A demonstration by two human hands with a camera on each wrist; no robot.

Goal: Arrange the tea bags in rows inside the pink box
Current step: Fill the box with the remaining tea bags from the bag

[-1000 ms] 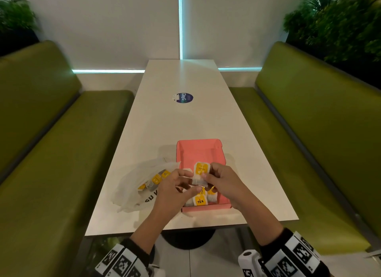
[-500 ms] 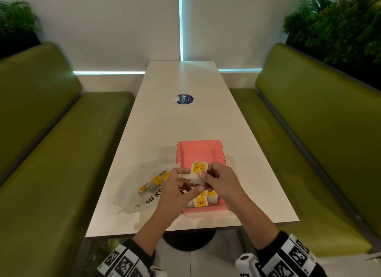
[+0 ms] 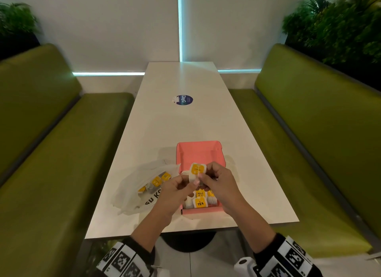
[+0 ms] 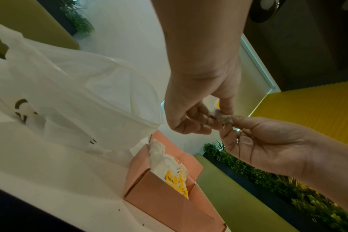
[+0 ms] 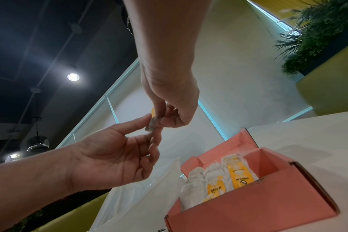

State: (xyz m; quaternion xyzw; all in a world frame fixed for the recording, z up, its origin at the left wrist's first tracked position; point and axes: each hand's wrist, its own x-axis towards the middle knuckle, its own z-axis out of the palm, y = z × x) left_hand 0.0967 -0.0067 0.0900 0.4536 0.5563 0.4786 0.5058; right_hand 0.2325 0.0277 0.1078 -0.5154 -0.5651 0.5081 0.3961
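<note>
Both hands hold one white tea bag (image 3: 195, 173) with a yellow tag above the middle of the open pink box (image 3: 199, 151). My left hand (image 3: 192, 183) pinches its lower left edge, and my right hand (image 3: 203, 176) pinches the right side. In the left wrist view the tea bag (image 4: 222, 117) looks crumpled between the fingertips. Several tea bags (image 3: 200, 202) stand in the near end of the box, and they show as white pouches with yellow tags (image 5: 215, 186) in the right wrist view. The far half of the box is bare.
A white plastic bag (image 3: 142, 186) lies left of the box against its side, with more tea bags (image 3: 157, 181) inside. The box sits near the front edge of the long white table (image 3: 185, 122). A round blue sticker (image 3: 183, 100) lies further back. Green benches (image 3: 51, 153) flank both sides.
Both hands keep hold of the same tea bag over the box. It has shifted slightly left, and the fingers have adjusted their pinch a little.
</note>
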